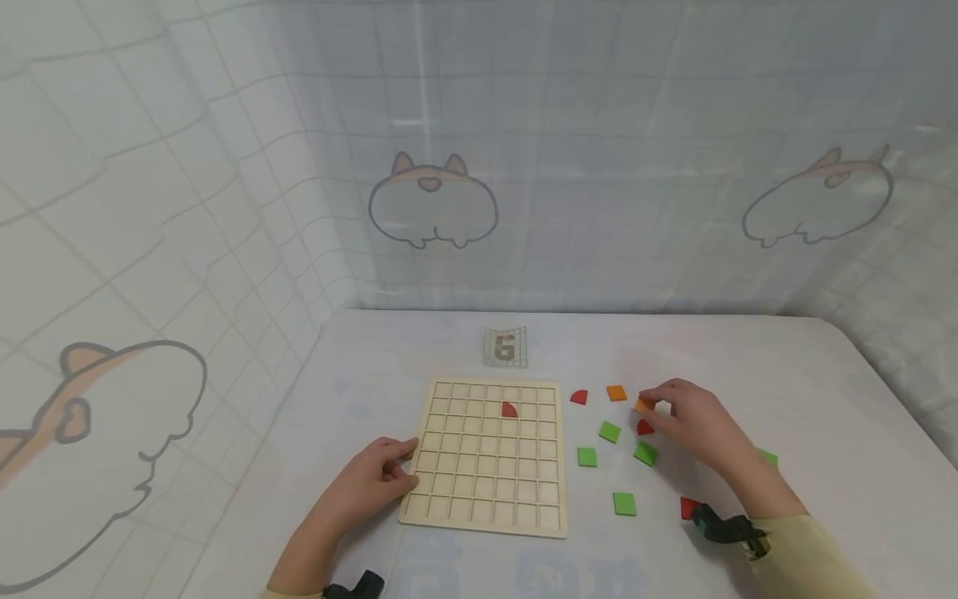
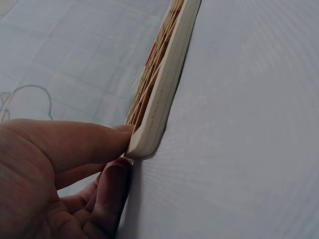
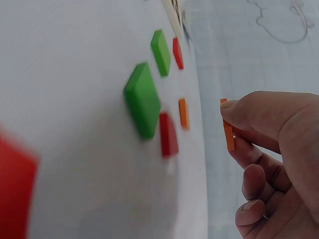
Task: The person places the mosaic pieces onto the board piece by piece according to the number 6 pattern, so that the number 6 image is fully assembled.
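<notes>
My right hand [image 1: 692,420] pinches a small orange square tile [image 3: 229,132] between thumb and fingertips, above the table in the right wrist view. Below it lie a red quarter-round tile [image 1: 645,428] and a green tile [image 1: 645,453]. My left hand [image 1: 374,478] holds the left edge of a pale wooden grid board [image 1: 479,527]; in the left wrist view its thumb and fingertips are at the board's corner. One red quarter-round tile [image 1: 510,409] sits in a cell in the board's upper part.
Right of the board lie another orange tile [image 1: 616,393], another red quarter-round tile [image 1: 580,398] and several green tiles [image 1: 624,504]. A red tile [image 1: 688,507] is near my right wrist. Behind the board is a small patterned card [image 1: 505,347]. A patterned curtain [image 1: 584,208] borders the table.
</notes>
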Action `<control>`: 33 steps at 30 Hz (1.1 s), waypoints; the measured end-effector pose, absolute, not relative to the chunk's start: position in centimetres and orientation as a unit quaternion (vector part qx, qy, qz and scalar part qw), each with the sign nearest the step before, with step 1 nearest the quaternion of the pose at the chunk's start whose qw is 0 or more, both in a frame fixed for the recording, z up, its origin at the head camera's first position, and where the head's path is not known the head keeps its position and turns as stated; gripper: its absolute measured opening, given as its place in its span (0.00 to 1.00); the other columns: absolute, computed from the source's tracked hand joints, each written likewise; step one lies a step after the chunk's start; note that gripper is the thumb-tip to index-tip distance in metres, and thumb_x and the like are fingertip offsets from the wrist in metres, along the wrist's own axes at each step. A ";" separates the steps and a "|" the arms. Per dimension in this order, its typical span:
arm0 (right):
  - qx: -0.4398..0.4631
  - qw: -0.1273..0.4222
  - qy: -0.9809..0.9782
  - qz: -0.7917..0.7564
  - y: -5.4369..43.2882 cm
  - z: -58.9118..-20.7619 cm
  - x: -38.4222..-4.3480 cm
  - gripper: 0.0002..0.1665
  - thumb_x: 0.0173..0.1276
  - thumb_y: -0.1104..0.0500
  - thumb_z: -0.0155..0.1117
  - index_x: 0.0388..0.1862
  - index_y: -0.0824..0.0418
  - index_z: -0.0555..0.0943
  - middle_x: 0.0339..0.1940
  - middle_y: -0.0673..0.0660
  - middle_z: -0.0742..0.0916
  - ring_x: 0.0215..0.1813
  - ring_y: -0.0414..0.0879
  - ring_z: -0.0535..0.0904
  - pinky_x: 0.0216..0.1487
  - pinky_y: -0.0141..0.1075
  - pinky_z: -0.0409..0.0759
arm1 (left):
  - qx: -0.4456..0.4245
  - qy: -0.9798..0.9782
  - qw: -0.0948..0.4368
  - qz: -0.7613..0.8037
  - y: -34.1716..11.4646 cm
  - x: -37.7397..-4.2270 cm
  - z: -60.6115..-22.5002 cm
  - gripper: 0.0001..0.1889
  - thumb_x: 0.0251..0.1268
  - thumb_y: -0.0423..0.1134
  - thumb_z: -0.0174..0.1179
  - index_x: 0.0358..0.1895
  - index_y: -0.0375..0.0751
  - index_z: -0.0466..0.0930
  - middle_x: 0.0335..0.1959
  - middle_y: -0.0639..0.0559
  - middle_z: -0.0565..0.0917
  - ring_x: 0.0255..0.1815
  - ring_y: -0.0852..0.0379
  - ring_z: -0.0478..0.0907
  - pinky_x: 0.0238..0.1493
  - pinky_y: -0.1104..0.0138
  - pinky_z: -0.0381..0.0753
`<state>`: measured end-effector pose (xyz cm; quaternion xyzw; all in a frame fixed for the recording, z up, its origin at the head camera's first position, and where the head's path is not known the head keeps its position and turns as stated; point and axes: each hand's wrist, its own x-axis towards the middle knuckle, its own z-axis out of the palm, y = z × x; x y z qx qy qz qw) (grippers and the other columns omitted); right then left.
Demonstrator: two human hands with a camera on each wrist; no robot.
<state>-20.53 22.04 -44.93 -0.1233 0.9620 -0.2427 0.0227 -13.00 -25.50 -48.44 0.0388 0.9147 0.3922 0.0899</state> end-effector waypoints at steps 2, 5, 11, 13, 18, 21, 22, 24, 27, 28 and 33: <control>-0.131 0.023 0.960 -0.245 21.4 -44.6 -20.8 0.18 0.64 0.57 0.70 0.53 0.60 0.85 0.44 0.54 0.83 0.37 0.47 0.74 0.37 0.40 0.77 | 0.038 0.914 0.089 0.393 -25.5 -13.0 -48.4 0.30 0.56 0.38 0.73 0.65 0.39 0.77 0.48 0.53 0.78 0.35 0.61 0.76 0.35 0.67 0.75; -0.147 0.017 0.959 -0.242 20.2 -44.2 -21.1 0.18 0.64 0.57 0.71 0.53 0.60 0.86 0.43 0.53 0.83 0.36 0.46 0.74 0.35 0.38 0.76 | 0.039 0.914 0.088 0.393 -25.5 -13.0 -48.4 0.30 0.56 0.38 0.73 0.64 0.39 0.78 0.48 0.53 0.78 0.35 0.61 0.76 0.35 0.68 0.75; -0.173 0.005 0.956 -0.237 17.6 -44.0 -21.7 0.18 0.64 0.55 0.72 0.52 0.58 0.86 0.43 0.51 0.83 0.38 0.47 0.76 0.37 0.39 0.79 | 0.045 0.915 0.087 0.391 -25.5 -13.0 -48.3 0.30 0.56 0.37 0.73 0.64 0.38 0.78 0.47 0.52 0.78 0.35 0.61 0.76 0.35 0.68 0.75; -0.185 0.007 0.954 -0.237 16.7 -44.0 -21.9 0.17 0.64 0.55 0.72 0.51 0.57 0.87 0.44 0.51 0.83 0.41 0.48 0.78 0.41 0.42 0.80 | 0.044 0.915 0.087 0.391 -25.5 -13.0 -48.3 0.30 0.55 0.37 0.73 0.64 0.38 0.78 0.47 0.52 0.78 0.35 0.61 0.76 0.35 0.68 0.75; -0.227 0.007 0.946 -0.231 14.5 -44.2 -22.6 0.15 0.64 0.57 0.72 0.50 0.58 0.87 0.44 0.50 0.84 0.44 0.48 0.79 0.44 0.42 0.80 | 0.050 0.914 0.087 0.393 -25.6 -13.0 -48.5 0.30 0.56 0.37 0.73 0.65 0.39 0.77 0.48 0.52 0.78 0.35 0.61 0.76 0.35 0.68 0.75; -0.252 -0.002 0.942 -0.224 13.2 -44.3 -23.0 0.15 0.64 0.56 0.72 0.49 0.58 0.87 0.42 0.49 0.83 0.42 0.45 0.79 0.42 0.38 0.79 | 0.051 0.913 0.087 0.395 -25.6 -13.0 -48.5 0.31 0.56 0.37 0.73 0.65 0.38 0.77 0.48 0.53 0.78 0.35 0.60 0.76 0.35 0.68 0.75; -0.262 -0.004 0.939 -0.223 12.8 -44.3 -23.1 0.15 0.64 0.56 0.72 0.49 0.58 0.88 0.41 0.48 0.83 0.41 0.45 0.79 0.41 0.37 0.79 | 0.051 0.913 0.087 0.396 -25.6 -13.0 -48.5 0.31 0.56 0.37 0.73 0.65 0.38 0.77 0.47 0.53 0.78 0.35 0.60 0.76 0.35 0.68 0.75; -0.280 -0.008 0.933 -0.225 11.9 -44.3 -23.2 0.14 0.64 0.56 0.72 0.48 0.58 0.88 0.40 0.48 0.83 0.39 0.44 0.79 0.38 0.35 0.78 | 0.051 0.912 0.085 0.399 -25.6 -13.0 -48.6 0.31 0.56 0.37 0.73 0.65 0.38 0.77 0.47 0.53 0.78 0.35 0.60 0.76 0.35 0.68 0.75; -0.299 -0.006 0.927 -0.228 10.7 -44.4 -23.5 0.13 0.64 0.56 0.72 0.47 0.58 0.88 0.40 0.48 0.83 0.40 0.43 0.78 0.39 0.35 0.77 | 0.052 0.911 0.083 0.400 -25.7 -13.0 -48.7 0.31 0.55 0.37 0.73 0.65 0.38 0.77 0.47 0.53 0.78 0.35 0.60 0.76 0.35 0.68 0.75; -0.303 -0.005 0.926 -0.226 10.3 -44.4 -23.6 0.13 0.64 0.56 0.71 0.47 0.57 0.88 0.40 0.48 0.83 0.40 0.42 0.79 0.40 0.35 0.77 | 0.051 0.911 0.084 0.400 -25.7 -13.0 -48.7 0.31 0.55 0.37 0.73 0.65 0.38 0.77 0.47 0.53 0.78 0.35 0.60 0.76 0.35 0.68 0.75; -0.305 0.011 0.928 -0.214 8.2 -44.7 -24.0 0.15 0.64 0.55 0.72 0.49 0.56 0.88 0.41 0.46 0.83 0.43 0.42 0.78 0.44 0.36 0.77 | 0.052 0.912 0.084 0.399 -25.7 -12.9 -48.7 0.31 0.55 0.37 0.73 0.65 0.38 0.77 0.46 0.53 0.78 0.35 0.60 0.76 0.34 0.68 0.75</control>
